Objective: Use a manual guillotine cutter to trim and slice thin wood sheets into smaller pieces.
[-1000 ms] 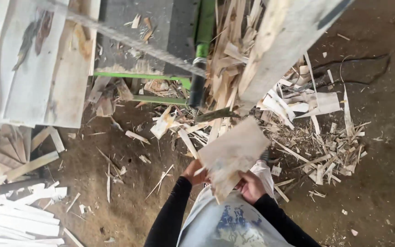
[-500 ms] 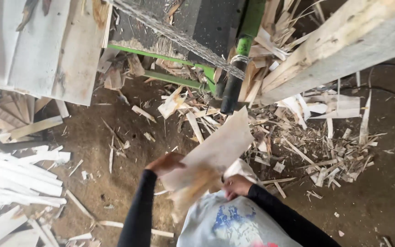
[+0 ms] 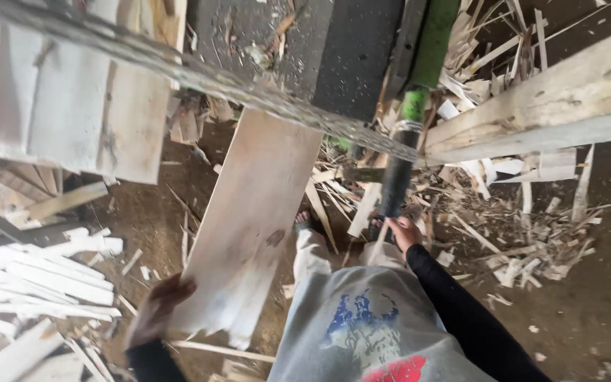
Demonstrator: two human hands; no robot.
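The left hand gripped the near, splintered end of a thin pale board, whose far end ran up under the saw blade. The right hand, loosely open, hung right of the board, holding nothing. The board looked light, stiff and splintery, best held by its long edges.

The plank sits in the middle, left hand at its near end. Stacked slats lie off to the left, scrap pile to the right, right hand just before it.
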